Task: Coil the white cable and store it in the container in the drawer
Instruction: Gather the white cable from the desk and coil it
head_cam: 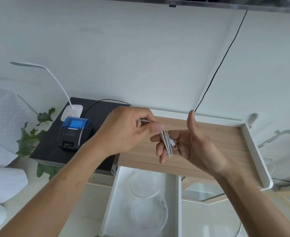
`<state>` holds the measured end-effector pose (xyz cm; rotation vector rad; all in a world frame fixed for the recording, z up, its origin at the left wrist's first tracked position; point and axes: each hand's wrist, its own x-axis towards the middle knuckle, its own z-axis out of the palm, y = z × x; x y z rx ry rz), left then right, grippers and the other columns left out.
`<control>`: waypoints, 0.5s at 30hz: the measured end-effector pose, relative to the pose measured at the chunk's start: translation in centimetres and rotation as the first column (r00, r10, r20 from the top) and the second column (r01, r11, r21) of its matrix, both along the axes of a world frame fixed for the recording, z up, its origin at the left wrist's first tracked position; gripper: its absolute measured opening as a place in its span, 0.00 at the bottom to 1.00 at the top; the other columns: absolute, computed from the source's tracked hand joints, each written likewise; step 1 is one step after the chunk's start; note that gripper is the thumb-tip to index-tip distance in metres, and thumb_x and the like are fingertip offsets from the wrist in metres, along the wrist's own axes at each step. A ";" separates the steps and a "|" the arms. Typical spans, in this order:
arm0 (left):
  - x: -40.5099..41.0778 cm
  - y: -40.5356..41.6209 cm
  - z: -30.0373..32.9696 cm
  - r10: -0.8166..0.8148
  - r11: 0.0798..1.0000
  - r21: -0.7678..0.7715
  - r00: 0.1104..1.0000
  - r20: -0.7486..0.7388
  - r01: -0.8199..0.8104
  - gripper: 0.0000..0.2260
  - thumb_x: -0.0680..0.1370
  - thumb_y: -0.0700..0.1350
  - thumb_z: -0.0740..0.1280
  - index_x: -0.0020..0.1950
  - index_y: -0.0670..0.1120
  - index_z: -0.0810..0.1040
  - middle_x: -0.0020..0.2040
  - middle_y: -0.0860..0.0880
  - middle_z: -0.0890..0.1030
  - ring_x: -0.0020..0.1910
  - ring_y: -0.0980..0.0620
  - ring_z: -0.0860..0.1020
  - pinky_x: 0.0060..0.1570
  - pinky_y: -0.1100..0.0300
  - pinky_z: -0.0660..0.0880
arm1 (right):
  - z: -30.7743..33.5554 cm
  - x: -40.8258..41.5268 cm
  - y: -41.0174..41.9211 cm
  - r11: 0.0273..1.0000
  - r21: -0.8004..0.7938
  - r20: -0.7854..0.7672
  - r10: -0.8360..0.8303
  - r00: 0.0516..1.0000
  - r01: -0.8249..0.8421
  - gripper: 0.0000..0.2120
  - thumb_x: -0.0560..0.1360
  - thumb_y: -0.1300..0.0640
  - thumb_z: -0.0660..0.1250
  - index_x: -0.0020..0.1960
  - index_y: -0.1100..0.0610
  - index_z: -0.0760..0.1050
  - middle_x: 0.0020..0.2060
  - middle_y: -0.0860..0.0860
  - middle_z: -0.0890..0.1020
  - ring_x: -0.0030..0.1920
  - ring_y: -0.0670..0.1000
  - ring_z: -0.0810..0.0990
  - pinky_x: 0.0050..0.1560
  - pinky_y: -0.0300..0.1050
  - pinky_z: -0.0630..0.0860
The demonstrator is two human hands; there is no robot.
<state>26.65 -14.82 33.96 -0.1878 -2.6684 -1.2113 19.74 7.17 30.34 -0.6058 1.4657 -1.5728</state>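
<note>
Both hands up over the wooden surface (209, 147), white cable (166, 142) looped across the right hand (188, 147).

Right hand open palm up, thumb raised, fingers spread sideways; cable wound in several loops around those fingers, its white plug end lying against the palm. Left hand (125, 129) grip pressed together, pinching the free end of the cable just left of the loops. Below the hands a white drawer (116, 194) is pulled open with a clear round container (149, 202) inside, no cable in it. Left side: black box (55, 146) carrying a small printer with a blue lid (74, 132) and a white desk lamp (71, 112); green leaves (27, 139) beside it. Black cord (223, 60) runs down the wall.
</note>
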 end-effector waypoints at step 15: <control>-1.1 0.5 -10.8 0.176 0.867 0.451 0.976 0.126 -0.214 0.24 0.75 0.66 0.70 0.37 0.44 0.83 0.29 0.47 0.78 0.33 0.53 0.71 0.36 0.57 0.68 | 1.1 0.0 0.0 0.906 -0.403 0.418 0.056 0.907 0.130 0.56 0.76 0.22 0.47 0.67 0.75 0.76 0.42 0.61 0.84 0.42 0.59 0.86 0.59 0.54 0.80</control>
